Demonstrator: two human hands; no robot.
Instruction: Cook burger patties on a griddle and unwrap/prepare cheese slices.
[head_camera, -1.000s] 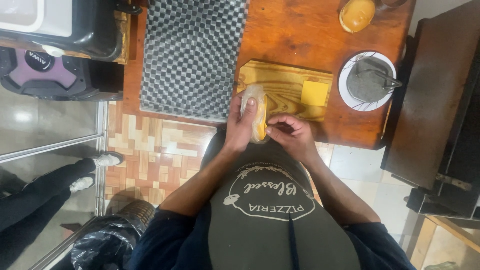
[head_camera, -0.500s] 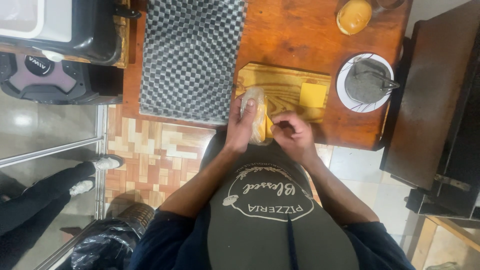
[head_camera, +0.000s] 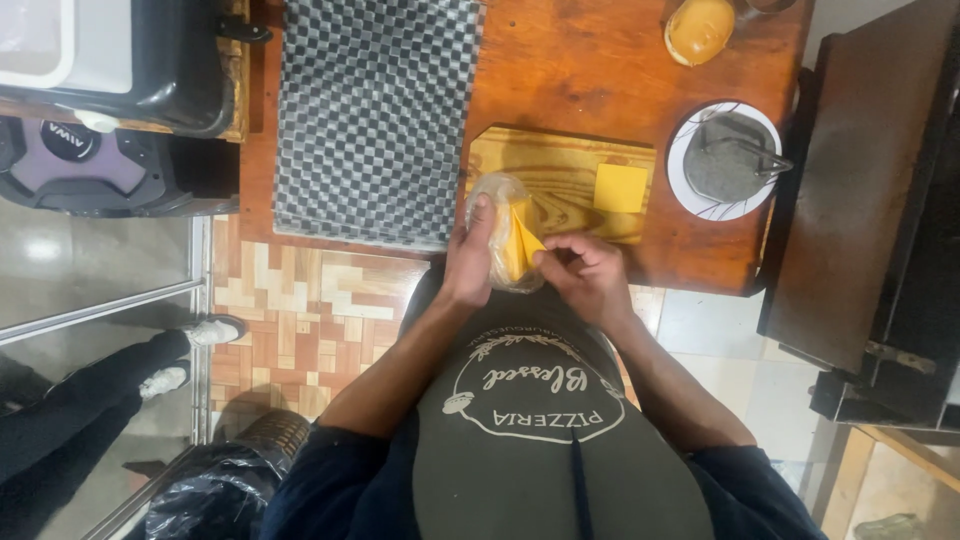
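Note:
My left hand (head_camera: 468, 262) grips a clear plastic bag of yellow cheese slices (head_camera: 508, 240) at the near edge of a wooden cutting board (head_camera: 560, 180). My right hand (head_camera: 585, 272) pinches the corner of a yellow slice sticking out of the bag. One square yellow cheese slice (head_camera: 620, 188) lies flat on the right part of the board. Both hands sit close together, just in front of my dark apron.
A grey checkered mat (head_camera: 375, 115) covers the wooden table (head_camera: 600, 60) to the left of the board. A white plate with a grey metal press (head_camera: 727, 158) stands right of it; a bun (head_camera: 699, 28) lies behind. A black speaker (head_camera: 90, 165) is far left; someone's legs (head_camera: 110, 385) are lower left.
The bag has tipped a little and my right hand has drawn a slice's corner farther out of it. Both hands stay at the board's near edge.

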